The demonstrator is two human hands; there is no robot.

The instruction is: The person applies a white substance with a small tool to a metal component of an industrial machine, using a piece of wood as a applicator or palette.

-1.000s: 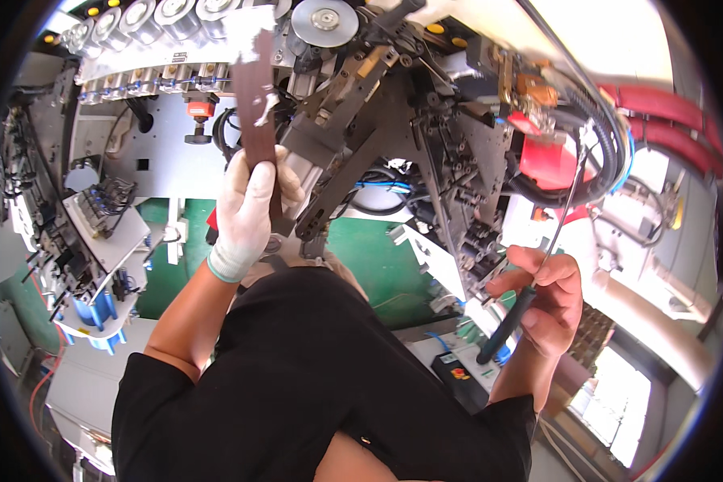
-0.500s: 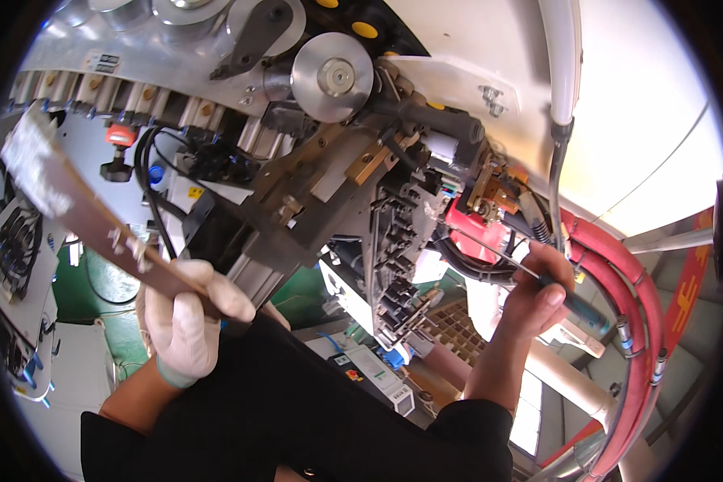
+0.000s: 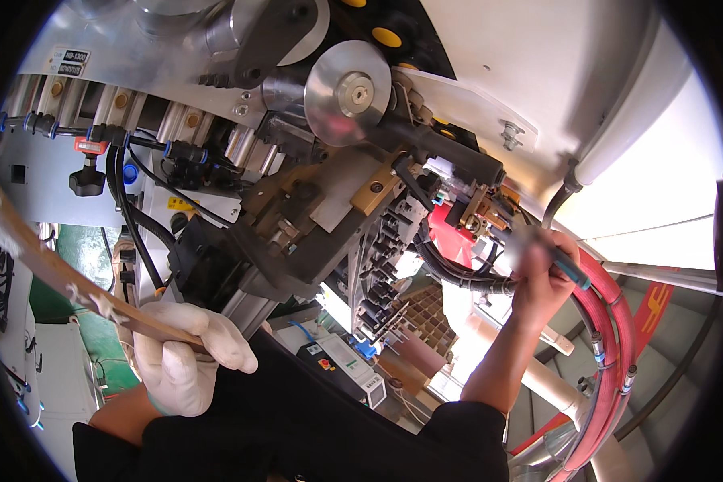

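Note:
My left hand (image 3: 186,357), in a white glove, is closed around one end of a long brown strip (image 3: 96,299). Flakes of white residue cling to the strip, which slants up to the left rim. Bare, my right hand (image 3: 541,285) grips a screwdriver (image 3: 571,268) by its teal handle. Its shaft is hidden or blurred near the fingers, so I cannot tell whether the tip touches anything. The hand is beside a small brass-coloured mechanism (image 3: 480,210) on the machine. Between my hands sits a dark machine head (image 3: 313,233) with a brass block (image 3: 375,193).
Above the machine head is a shiny metal roller (image 3: 348,92). Black cables (image 3: 458,273) run left of my right hand, and thick red hoses (image 3: 622,321) curve down on the right. A black knob (image 3: 87,181) hangs at the left. Low in the middle stands a control box (image 3: 349,365).
The strip has swung lower at the left, with my left hand still around it. My right hand has shifted slightly up, and the screwdriver's shaft no longer shows clearly. The whole view has shifted a little.

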